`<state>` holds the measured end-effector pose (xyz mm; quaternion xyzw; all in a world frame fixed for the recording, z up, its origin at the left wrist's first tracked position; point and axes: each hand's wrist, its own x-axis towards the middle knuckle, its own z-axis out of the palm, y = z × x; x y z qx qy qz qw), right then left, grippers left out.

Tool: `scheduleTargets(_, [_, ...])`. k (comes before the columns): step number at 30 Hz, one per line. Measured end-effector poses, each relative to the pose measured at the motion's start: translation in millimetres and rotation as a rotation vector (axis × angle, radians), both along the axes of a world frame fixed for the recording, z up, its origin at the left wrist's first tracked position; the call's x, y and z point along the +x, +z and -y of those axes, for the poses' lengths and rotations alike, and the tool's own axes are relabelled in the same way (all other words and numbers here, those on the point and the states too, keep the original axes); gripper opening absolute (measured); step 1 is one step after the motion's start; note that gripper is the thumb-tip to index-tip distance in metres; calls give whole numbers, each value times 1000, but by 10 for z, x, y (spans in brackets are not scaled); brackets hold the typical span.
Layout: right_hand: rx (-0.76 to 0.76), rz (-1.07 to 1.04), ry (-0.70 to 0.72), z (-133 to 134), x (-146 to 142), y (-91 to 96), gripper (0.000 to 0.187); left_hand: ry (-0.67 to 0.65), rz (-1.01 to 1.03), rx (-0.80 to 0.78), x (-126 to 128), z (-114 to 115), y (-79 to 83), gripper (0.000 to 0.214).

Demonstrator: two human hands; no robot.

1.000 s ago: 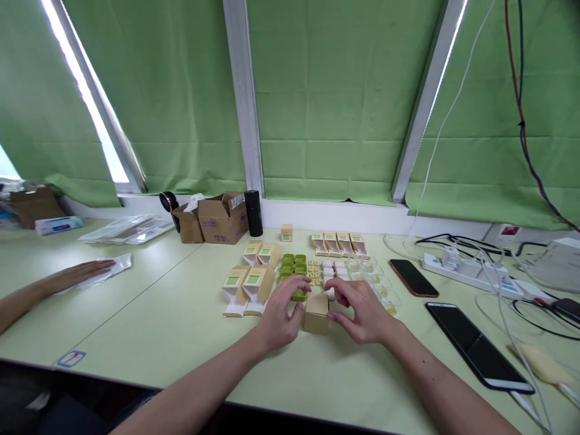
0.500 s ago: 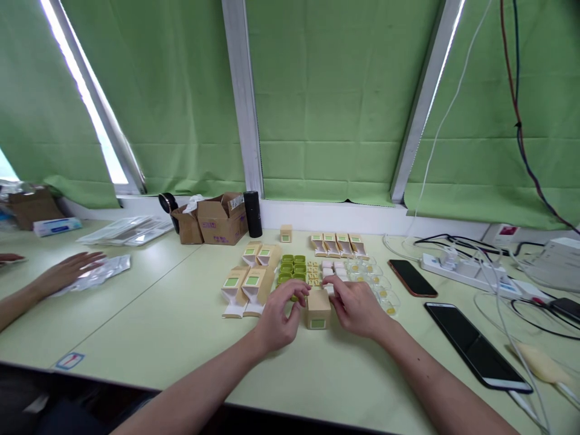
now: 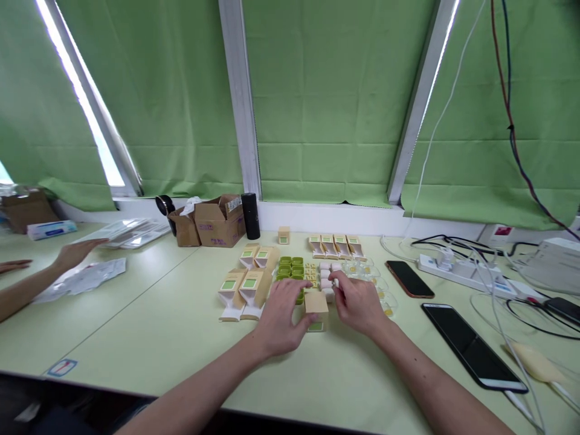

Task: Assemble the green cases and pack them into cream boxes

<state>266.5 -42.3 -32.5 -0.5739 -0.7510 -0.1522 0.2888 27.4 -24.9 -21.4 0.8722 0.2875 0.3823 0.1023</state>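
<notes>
Brings the spread left hand (image 3: 281,317), now nearer, thumb-first to the near-left corner of the box (image 3: 316,302), curling the right hand (image 3: 359,303) just right of it, pinching what, cannot tell.

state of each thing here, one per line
nearest box, top shut
four left boxes, flaps open
four back boxes, flaps open
brown carton, flaps open
far phone, screen dark
near phone, screen dark
power strip, plugs inserted
green blinds, lowered
left hand, open
right hand, fingers curled

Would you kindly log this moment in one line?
left hand: open, partly in front of green-labelled tan carton | right hand: curled, beside carton | nearby: green square containers
</notes>
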Motion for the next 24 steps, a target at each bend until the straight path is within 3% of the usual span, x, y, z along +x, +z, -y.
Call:
scheduleTargets(8, [64, -23, 24, 4, -19, -8, 32, 0, -321, -10, 156, 23, 279, 53])
scheduleTargets(13, [128, -62, 21, -4, 2, -21, 32, -82, -392, -14, 221, -156, 487, 55])
scheduleTargets(16, [157, -88, 11, -6, 7, -27, 30, -64, -335, -7, 260, -484, 733, 55])
scheduleTargets(20, [180, -84, 41, 7, -16, -24, 28, 51, -290, -34, 326, -1185, 1013, 55])
scheduleTargets(24, [185, -79, 71, 20, -45, -29, 28, 167, -324, -9, 341, -1876, 976, 56])
